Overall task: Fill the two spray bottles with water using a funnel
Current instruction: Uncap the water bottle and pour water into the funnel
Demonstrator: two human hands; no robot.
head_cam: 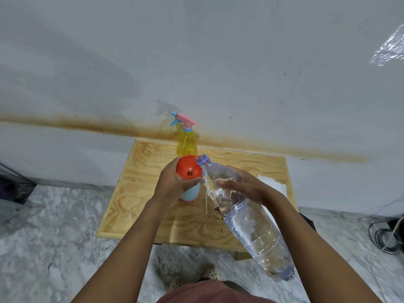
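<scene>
- A reddish garment (209,291) on the person fills the bottom edge, nearest the lens, with a pale perforated shoe (211,271) just beyond it on the marbled floor (54,237).
- The right hand (247,186) is wrapped round the upper body of a large clear water bottle (251,221), thumb on the near side and fingers curled over the top.
- That bottle is uncapped and tilted, its base towards the camera and its blue-ringed mouth resting at the right rim of the funnel. I cannot tell whether water is running out.
- The left hand (172,182) grips the neck area just beneath the orange funnel (189,168), fingers closed round it.
- The funnel sits upright in the mouth of a pale blue spray bottle (191,192), which stands on the wooden table (135,193) near its middle and has no spray head on it.
- Behind it, at the far edge of the table by the wall, the yellow spray bottle (187,142) stands with its pink-and-blue trigger head fitted.
- A thin white stick or tube (206,202) lies on the table just right of the blue bottle, partly behind the water bottle.
- A white sheet (273,182) lies on the table's right side, beyond the right wrist.
- A rust-coloured stain (87,125) runs along the grey wall.
- Dark cables (384,235) lie on the floor at far right.
</scene>
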